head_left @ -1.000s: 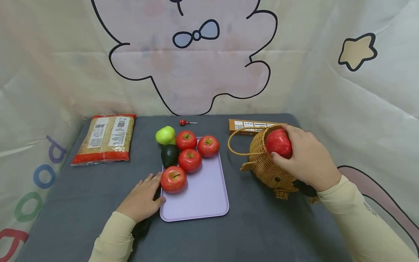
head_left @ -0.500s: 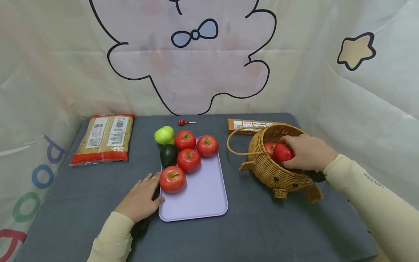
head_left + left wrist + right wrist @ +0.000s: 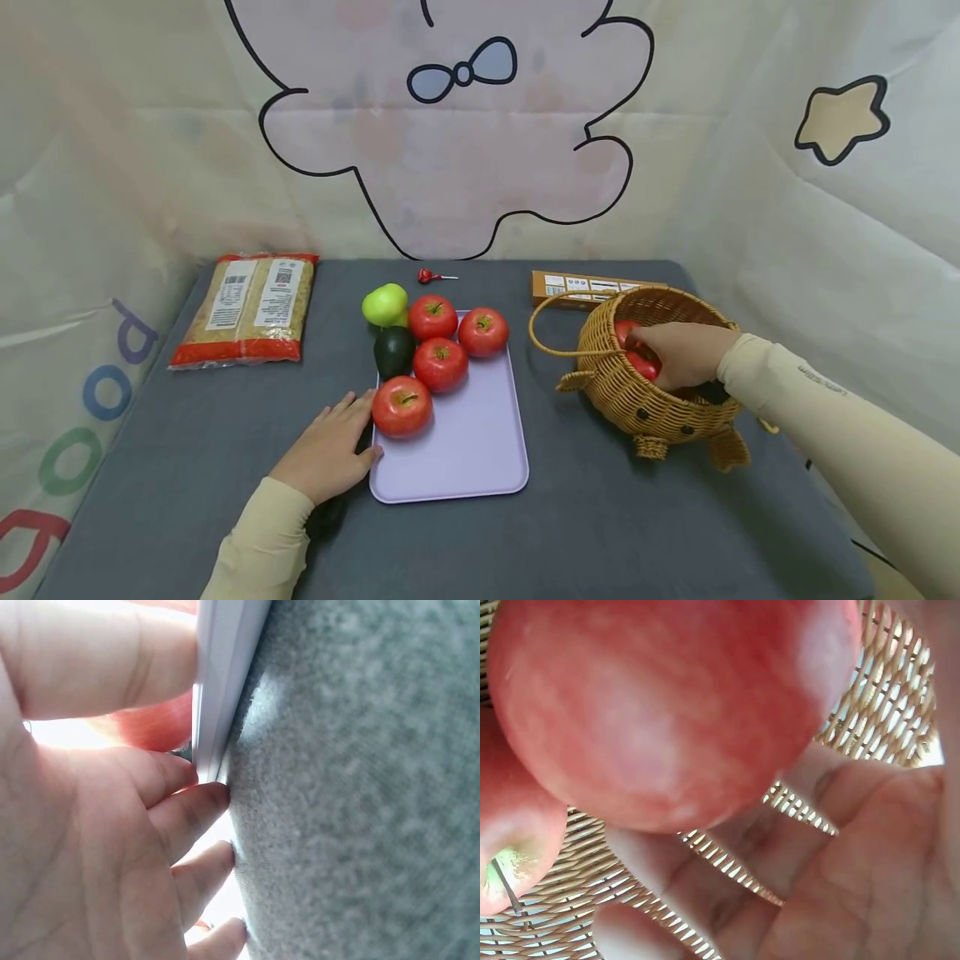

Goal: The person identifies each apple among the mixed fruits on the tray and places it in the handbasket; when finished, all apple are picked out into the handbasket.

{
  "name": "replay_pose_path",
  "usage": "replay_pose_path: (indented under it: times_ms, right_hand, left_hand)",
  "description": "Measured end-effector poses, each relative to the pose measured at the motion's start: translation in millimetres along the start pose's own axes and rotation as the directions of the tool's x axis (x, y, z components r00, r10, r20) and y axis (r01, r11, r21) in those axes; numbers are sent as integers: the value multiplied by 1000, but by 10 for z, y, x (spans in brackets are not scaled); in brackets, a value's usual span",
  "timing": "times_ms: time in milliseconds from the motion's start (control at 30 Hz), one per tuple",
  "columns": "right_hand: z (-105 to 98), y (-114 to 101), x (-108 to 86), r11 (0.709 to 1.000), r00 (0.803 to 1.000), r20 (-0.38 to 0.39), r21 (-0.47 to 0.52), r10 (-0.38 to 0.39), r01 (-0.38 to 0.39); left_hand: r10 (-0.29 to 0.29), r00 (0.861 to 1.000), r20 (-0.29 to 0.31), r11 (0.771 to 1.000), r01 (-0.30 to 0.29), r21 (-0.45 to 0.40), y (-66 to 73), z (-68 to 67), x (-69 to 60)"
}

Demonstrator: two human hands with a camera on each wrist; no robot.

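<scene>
My right hand point(image 3: 686, 354) reaches down inside a wicker basket point(image 3: 618, 396) with an animal face. Its fingers and thumb hold a red apple point(image 3: 660, 712). Beside that one, a second apple point(image 3: 525, 825) with its stem showing lies in the basket. At the left edge of a lilac tray point(image 3: 472, 458) rests my left hand point(image 3: 327, 447), fingers fairly straight; the left wrist view has its fingertips at the tray rim and grey cloth. Several red apples point(image 3: 402, 407), a dark avocado point(image 3: 394, 352) and a green pear-shaped fruit point(image 3: 385, 305) are grouped at the tray's left and back.
A bag of grain point(image 3: 251, 312) lies at the back left. Behind the tray is a red lollipop point(image 3: 427, 276). A long orange-brown box point(image 3: 573, 286) lies behind the basket, whose looped handle point(image 3: 536, 329) leans left. Printed cloth walls enclose the table.
My right hand has carried the apple from the basket's opening down into it, and the basket has tipped more upright. My left hand has stayed by the tray.
</scene>
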State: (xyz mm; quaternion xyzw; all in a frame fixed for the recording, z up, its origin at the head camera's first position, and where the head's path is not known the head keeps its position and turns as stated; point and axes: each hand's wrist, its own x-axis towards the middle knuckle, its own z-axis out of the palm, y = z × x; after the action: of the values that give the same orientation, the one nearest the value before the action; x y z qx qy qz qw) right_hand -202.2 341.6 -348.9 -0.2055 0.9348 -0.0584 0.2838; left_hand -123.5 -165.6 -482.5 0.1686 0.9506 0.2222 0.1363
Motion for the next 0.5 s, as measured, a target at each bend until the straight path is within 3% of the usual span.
replay_pose_path:
  times_ms: [133,333,500]
  right_hand:
    - [7,8,50,1000,1000,15,-11,22,-22]
    - [31,-23,105,993,989,80,-5,121,-121]
    - [43,-39,112,988,985,80,-24,154,-152]
  left_hand:
    - [3,1000,0,1000,-3,0,14,-6,1]
    - [7,1000,-3,1000,-7,3,20,-8,5]
    - [-4,1000,0,1000,4,8,14,0,4]
